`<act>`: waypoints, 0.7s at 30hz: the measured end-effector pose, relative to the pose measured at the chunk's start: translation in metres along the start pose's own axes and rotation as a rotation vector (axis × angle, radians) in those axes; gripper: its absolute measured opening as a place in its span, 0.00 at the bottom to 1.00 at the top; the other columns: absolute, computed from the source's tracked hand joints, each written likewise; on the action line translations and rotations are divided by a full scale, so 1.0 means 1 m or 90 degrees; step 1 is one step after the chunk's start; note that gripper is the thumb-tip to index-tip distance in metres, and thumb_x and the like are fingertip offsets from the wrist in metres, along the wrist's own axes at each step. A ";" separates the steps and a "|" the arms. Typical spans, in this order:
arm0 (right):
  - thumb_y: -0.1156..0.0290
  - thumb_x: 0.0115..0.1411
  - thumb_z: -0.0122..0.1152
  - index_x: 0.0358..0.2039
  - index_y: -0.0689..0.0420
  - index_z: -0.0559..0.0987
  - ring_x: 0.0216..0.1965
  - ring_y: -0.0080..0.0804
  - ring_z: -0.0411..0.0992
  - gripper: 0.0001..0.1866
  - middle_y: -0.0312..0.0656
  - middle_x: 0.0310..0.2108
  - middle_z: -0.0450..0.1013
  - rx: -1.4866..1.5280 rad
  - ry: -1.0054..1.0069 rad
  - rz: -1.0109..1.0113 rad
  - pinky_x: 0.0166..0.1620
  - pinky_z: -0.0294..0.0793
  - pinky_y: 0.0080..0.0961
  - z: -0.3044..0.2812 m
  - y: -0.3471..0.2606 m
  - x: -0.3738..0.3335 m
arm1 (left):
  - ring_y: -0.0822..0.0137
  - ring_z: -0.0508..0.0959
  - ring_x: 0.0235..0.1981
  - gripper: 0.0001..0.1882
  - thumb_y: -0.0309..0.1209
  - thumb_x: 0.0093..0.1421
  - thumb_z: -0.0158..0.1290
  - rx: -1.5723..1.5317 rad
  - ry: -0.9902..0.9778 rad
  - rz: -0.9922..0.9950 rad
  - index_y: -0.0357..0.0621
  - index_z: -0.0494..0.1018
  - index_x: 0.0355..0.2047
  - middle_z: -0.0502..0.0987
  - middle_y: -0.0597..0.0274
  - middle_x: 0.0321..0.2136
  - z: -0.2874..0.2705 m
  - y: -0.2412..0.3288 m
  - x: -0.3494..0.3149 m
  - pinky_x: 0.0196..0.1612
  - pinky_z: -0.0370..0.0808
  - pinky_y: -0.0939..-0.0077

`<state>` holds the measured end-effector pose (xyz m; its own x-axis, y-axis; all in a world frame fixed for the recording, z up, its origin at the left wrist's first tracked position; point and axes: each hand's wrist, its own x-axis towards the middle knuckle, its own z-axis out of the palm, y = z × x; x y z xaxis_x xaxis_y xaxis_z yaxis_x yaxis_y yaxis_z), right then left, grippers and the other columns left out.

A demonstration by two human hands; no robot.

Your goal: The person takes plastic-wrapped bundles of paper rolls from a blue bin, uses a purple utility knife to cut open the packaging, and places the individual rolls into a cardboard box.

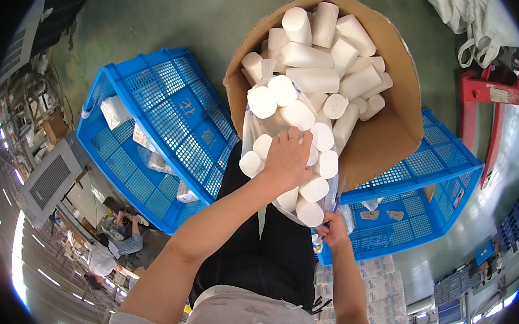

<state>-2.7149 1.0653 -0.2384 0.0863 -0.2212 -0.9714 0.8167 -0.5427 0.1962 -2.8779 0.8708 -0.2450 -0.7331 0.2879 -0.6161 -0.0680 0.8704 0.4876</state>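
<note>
A clear plastic bag full of white paper rolls lies tilted at the front edge of a big cardboard box. My left hand is in among the bag's rolls, its fingers curled over a roll and the fingertips hidden. At the bag's lower right edge my right hand is closed on the plastic. A thin bluish-purple thing shows just above that hand; I cannot tell what it is. Behind the bag, many loose white paper rolls are heaped in the box.
A blue plastic crate with a few packages inside stands left of the box, another blue crate on the right. Farther right is a red pallet jack. Wrapped packs are stacked beside my right forearm. Another person sits at the lower left.
</note>
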 end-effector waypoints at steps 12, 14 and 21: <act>0.79 0.39 0.46 0.21 0.61 0.66 0.07 0.18 0.47 0.05 0.34 0.12 0.58 0.068 -0.028 0.025 0.12 0.47 0.16 -0.018 -0.004 0.008 | 0.63 0.71 0.38 0.28 0.26 0.40 0.56 -0.410 0.337 -0.141 0.38 0.61 0.44 0.67 0.56 0.37 -0.149 -0.036 -0.083 0.41 0.70 0.72; 0.79 0.38 0.46 0.20 0.61 0.66 0.07 0.18 0.47 0.04 0.34 0.12 0.58 0.057 -0.010 0.032 0.12 0.47 0.16 -0.010 -0.007 0.005 | 0.65 0.71 0.39 0.27 0.23 0.42 0.55 -0.299 0.463 -0.292 0.36 0.60 0.44 0.67 0.55 0.39 -0.159 -0.087 -0.124 0.43 0.69 0.72; 0.78 0.38 0.45 0.17 0.60 0.66 0.07 0.18 0.47 0.02 0.34 0.11 0.57 0.046 0.033 0.042 0.11 0.46 0.16 -0.007 -0.011 0.002 | 0.50 0.66 0.44 0.29 0.27 0.45 0.56 0.101 0.224 -0.450 0.37 0.60 0.48 0.64 0.48 0.41 -0.091 -0.171 -0.209 0.48 0.64 0.63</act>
<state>-2.7200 1.0769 -0.2437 0.1687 -0.2174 -0.9614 0.7648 -0.5864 0.2668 -2.7745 0.6255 -0.1435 -0.7239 -0.4723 -0.5029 -0.5186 0.8532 -0.0548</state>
